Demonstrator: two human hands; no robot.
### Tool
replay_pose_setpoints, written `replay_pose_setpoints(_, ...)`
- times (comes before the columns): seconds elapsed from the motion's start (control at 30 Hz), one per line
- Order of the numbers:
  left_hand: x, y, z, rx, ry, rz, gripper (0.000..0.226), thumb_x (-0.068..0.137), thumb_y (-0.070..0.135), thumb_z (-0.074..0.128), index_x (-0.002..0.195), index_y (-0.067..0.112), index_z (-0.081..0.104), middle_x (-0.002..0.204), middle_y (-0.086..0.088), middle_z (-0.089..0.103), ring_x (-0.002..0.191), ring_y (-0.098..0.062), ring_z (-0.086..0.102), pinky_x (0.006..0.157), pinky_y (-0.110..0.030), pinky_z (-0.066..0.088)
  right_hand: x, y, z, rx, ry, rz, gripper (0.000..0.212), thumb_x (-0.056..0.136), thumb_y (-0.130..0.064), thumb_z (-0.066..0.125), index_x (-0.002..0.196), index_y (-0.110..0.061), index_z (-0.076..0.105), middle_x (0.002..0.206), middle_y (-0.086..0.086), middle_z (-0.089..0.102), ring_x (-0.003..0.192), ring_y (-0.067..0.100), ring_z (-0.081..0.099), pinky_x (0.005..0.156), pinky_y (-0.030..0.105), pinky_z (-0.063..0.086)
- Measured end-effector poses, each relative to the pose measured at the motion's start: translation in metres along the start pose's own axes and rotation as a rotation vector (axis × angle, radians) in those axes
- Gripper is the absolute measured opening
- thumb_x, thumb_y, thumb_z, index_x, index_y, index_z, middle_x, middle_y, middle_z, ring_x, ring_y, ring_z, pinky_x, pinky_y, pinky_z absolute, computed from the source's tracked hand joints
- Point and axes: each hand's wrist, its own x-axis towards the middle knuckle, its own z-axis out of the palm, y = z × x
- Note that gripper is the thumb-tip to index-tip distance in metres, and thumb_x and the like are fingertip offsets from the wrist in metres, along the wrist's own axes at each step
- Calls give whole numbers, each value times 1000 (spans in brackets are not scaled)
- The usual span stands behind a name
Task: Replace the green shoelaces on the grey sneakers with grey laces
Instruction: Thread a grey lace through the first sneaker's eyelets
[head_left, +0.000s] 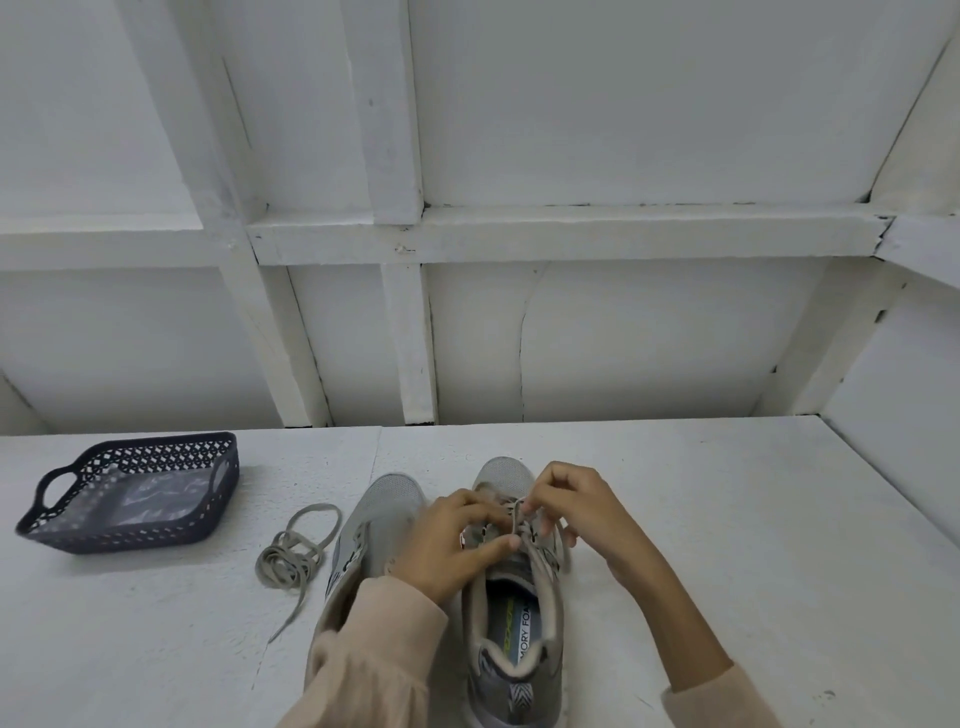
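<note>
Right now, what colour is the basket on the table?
The basket is dark navy, with small diamond-shaped holes in its walls; seen in the head view.

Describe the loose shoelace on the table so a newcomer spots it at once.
Start at the white table and find the dark perforated basket on its left side. Between that basket and the nearer sneaker lies the loose lace, bunched in a tangle with one end trailing toward the camera. It alone is threaded through no shoe.

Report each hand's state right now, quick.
Left hand: fingers curled, gripping the sneaker at its lacing.
Right hand: pinching the lace on that sneaker.
</note>
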Motion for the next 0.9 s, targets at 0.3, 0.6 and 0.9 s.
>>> replay_pose_setpoints(0.3,2,2,4,-86,116,-125,12,77,36,66,67,31,60,87,0,64,80,-1,55,67,-7,35,14,9,12,-427,-123,32,11,81,-32,72,88,-24,72,77,-11,65,76,7,61,73,31,51)
replay_pose_setpoints(0.6,2,-4,7,-96,77,-122,17,86,26,67,71,31,62,85,5,60,78,3,52,63,-6,33,11,4,14,-35,-22,6,9,82,-4,71,79,-11,75,64,-4,65,57,3,58,54,14,44)
replay_pose_setpoints(0.9,1,-2,8,-81,96,-72,12,75,43,63,69,33,60,82,6,57,77,0,51,64,-8,32,9,0,7,222,-192,66,8,83,-1,70,88,-4,76,73,18,64,53,12,49,45,19,40)
